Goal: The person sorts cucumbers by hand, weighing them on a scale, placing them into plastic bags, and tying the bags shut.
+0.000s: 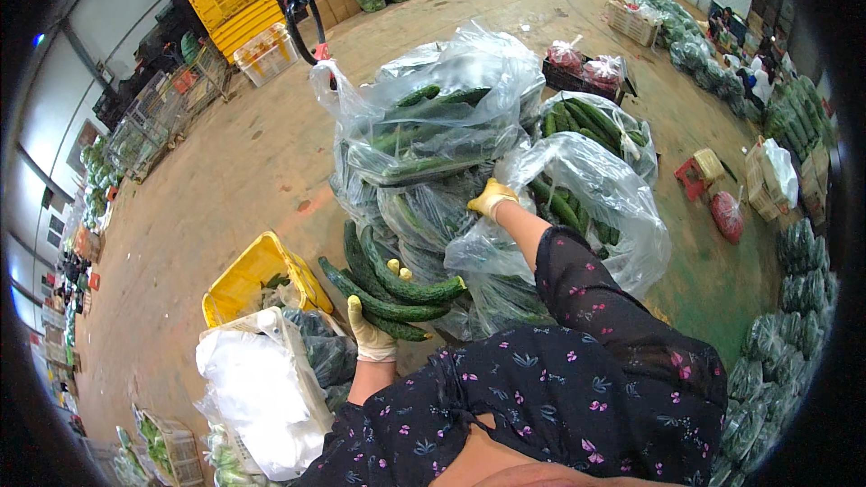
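Observation:
My left hand (371, 339), in a pale yellow glove, is closed around several long, dark green, bumpy cucumbers (390, 290). Its thumb shows on the near side; the fingers are hidden beneath them. Farther off and to the right, my gloved right hand (492, 199) grips the edge of a clear plastic bag (591, 162). That bag gapes, with cucumbers (561, 206) lying inside it. Just left of my right hand, a stack of filled clear bags (424, 207) rises, with a large bag of cucumbers (433, 140) on top.
At lower left stand a yellow crate (236, 284) and a pale crate topped with white plastic sheets (262, 388). Behind the stack, a dark crate (577, 79) holds red-filled bags. A pallet jack handle (302, 27) stands at the back. Bagged vegetables (776, 379) line the right side.

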A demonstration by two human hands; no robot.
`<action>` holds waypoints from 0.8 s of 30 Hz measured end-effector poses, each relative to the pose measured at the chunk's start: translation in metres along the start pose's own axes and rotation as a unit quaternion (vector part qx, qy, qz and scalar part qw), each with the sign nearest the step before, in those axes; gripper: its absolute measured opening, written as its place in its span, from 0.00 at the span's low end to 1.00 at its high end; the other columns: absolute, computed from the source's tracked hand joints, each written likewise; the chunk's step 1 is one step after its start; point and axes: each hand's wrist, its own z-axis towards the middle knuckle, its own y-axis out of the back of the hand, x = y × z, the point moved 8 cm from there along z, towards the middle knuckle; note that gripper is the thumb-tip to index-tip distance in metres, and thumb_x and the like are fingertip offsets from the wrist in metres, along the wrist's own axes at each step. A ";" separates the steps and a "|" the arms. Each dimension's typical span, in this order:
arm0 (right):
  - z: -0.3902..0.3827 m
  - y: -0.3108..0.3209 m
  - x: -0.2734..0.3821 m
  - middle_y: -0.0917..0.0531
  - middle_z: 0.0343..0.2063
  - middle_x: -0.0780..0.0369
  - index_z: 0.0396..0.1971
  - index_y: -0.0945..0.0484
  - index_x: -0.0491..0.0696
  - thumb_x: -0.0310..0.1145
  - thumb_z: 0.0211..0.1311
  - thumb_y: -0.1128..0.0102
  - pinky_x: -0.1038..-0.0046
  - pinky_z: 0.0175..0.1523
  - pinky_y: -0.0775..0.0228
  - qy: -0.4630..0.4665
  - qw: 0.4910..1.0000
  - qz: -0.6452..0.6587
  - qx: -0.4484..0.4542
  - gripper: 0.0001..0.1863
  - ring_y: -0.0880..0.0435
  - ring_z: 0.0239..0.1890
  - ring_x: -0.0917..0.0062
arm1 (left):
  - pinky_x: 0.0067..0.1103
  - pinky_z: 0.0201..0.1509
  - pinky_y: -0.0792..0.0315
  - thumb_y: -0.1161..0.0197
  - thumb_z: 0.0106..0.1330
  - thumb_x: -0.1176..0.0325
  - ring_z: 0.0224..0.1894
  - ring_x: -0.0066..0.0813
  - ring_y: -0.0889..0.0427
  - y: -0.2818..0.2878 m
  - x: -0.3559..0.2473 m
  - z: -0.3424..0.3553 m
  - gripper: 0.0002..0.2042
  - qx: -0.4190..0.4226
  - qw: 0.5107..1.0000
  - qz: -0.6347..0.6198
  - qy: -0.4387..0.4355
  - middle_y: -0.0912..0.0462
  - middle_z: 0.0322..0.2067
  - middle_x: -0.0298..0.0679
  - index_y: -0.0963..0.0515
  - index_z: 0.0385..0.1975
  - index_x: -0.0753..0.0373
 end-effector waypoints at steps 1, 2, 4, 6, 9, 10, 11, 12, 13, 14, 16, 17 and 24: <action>0.013 -0.004 -0.004 0.18 0.44 0.51 0.53 0.30 0.43 0.51 0.46 0.32 0.63 0.47 0.25 0.021 0.997 -0.017 -0.076 0.37 0.17 0.44 0.61 | 0.47 0.69 0.46 0.34 0.59 0.51 0.64 0.54 0.37 0.002 -0.002 0.002 0.40 0.003 1.000 -0.011 0.004 0.37 0.63 0.52 0.44 0.66 0.64; 0.017 -0.010 -0.015 0.18 0.38 0.53 0.48 0.29 0.45 0.49 0.49 0.33 0.66 0.39 0.26 0.015 0.992 0.123 -0.017 0.31 0.18 0.37 0.64 | 0.47 0.69 0.45 0.34 0.59 0.51 0.63 0.54 0.36 0.003 -0.002 0.004 0.40 -0.011 1.000 -0.019 -0.001 0.36 0.62 0.53 0.44 0.66 0.63; 0.021 -0.018 -0.032 0.18 0.26 0.58 0.39 0.27 0.47 0.44 0.54 0.35 0.71 0.23 0.29 0.002 0.915 0.393 0.093 0.20 0.20 0.22 0.72 | 0.47 0.67 0.43 0.35 0.58 0.49 0.60 0.55 0.33 0.002 0.004 0.009 0.40 -0.036 0.999 -0.037 -0.005 0.34 0.61 0.55 0.44 0.66 0.63; -0.028 -0.001 -0.019 0.25 0.17 0.64 0.28 0.29 0.50 0.36 0.62 0.41 0.80 0.16 0.41 0.022 0.809 0.556 0.188 0.09 0.30 0.14 0.82 | 0.47 0.67 0.43 0.35 0.59 0.50 0.60 0.55 0.33 0.003 0.000 0.007 0.39 -0.039 0.999 -0.032 -0.010 0.33 0.60 0.54 0.44 0.66 0.63; -0.096 0.026 -0.037 0.23 0.21 0.64 0.36 0.28 0.49 0.36 0.62 0.40 0.81 0.24 0.31 0.086 0.754 0.608 0.235 0.09 0.25 0.20 0.84 | 0.46 0.68 0.42 0.36 0.59 0.50 0.59 0.55 0.32 -0.003 0.004 0.011 0.38 -0.044 0.999 -0.016 -0.011 0.33 0.60 0.55 0.43 0.65 0.64; -0.122 0.036 -0.047 0.23 0.22 0.64 0.38 0.27 0.48 0.36 0.62 0.40 0.81 0.26 0.29 0.094 0.748 0.615 0.230 0.10 0.25 0.21 0.85 | 0.46 0.68 0.42 0.37 0.60 0.49 0.59 0.55 0.32 -0.006 0.009 0.014 0.38 -0.043 0.999 -0.008 -0.009 0.33 0.60 0.55 0.43 0.65 0.64; -0.139 0.038 -0.065 0.23 0.25 0.64 0.44 0.27 0.45 0.37 0.62 0.39 0.79 0.29 0.28 0.104 0.735 0.625 0.241 0.15 0.25 0.22 0.85 | 0.46 0.68 0.43 0.38 0.60 0.48 0.60 0.54 0.33 -0.005 0.017 0.020 0.38 -0.026 1.000 0.009 0.000 0.34 0.60 0.54 0.43 0.65 0.64; -0.156 0.040 -0.081 0.22 0.27 0.63 0.48 0.28 0.43 0.35 0.60 0.38 0.77 0.31 0.28 0.127 0.733 0.613 0.266 0.19 0.27 0.22 0.84 | 0.46 0.68 0.43 0.38 0.60 0.46 0.61 0.54 0.33 -0.012 0.026 0.024 0.39 -0.019 0.999 0.005 0.025 0.35 0.61 0.54 0.43 0.65 0.64; -0.168 0.037 -0.101 0.22 0.28 0.64 0.49 0.29 0.42 0.34 0.59 0.38 0.77 0.32 0.29 0.116 0.749 0.604 0.245 0.20 0.27 0.23 0.83 | 0.46 0.68 0.44 0.38 0.60 0.47 0.61 0.54 0.34 -0.016 0.033 0.027 0.39 -0.009 0.999 0.000 0.038 0.35 0.61 0.54 0.43 0.65 0.64; -0.181 0.036 -0.119 0.23 0.28 0.64 0.50 0.29 0.41 0.33 0.58 0.38 0.77 0.34 0.29 0.106 0.765 0.595 0.222 0.21 0.28 0.24 0.83 | 0.46 0.68 0.44 0.38 0.60 0.47 0.62 0.53 0.34 -0.022 0.042 0.031 0.39 0.004 0.999 -0.006 0.049 0.35 0.61 0.54 0.43 0.66 0.64; -0.213 0.044 -0.135 0.23 0.33 0.64 0.49 0.29 0.41 0.31 0.56 0.38 0.78 0.36 0.29 0.113 0.766 0.591 0.226 0.21 0.27 0.27 0.84 | 0.45 0.69 0.46 0.38 0.60 0.48 0.62 0.53 0.35 -0.035 0.057 0.040 0.39 0.028 0.997 -0.014 0.064 0.36 0.62 0.54 0.44 0.66 0.63; -0.224 0.045 -0.145 0.23 0.38 0.65 0.48 0.28 0.41 0.31 0.55 0.38 0.78 0.36 0.29 0.142 0.764 0.586 0.231 0.20 0.27 0.29 0.83 | 0.45 0.70 0.46 0.38 0.60 0.48 0.63 0.53 0.35 -0.039 0.065 0.044 0.39 0.025 0.997 -0.016 0.070 0.36 0.62 0.54 0.44 0.66 0.63; -0.277 0.076 -0.179 0.19 0.39 0.59 0.57 0.35 0.45 0.30 0.60 0.40 0.75 0.29 0.27 0.163 0.701 0.656 0.229 0.25 0.22 0.28 0.80 | 0.41 0.72 0.49 0.39 0.59 0.45 0.64 0.51 0.37 -0.070 0.118 0.061 0.41 -0.003 0.994 -0.017 0.110 0.38 0.63 0.54 0.43 0.65 0.67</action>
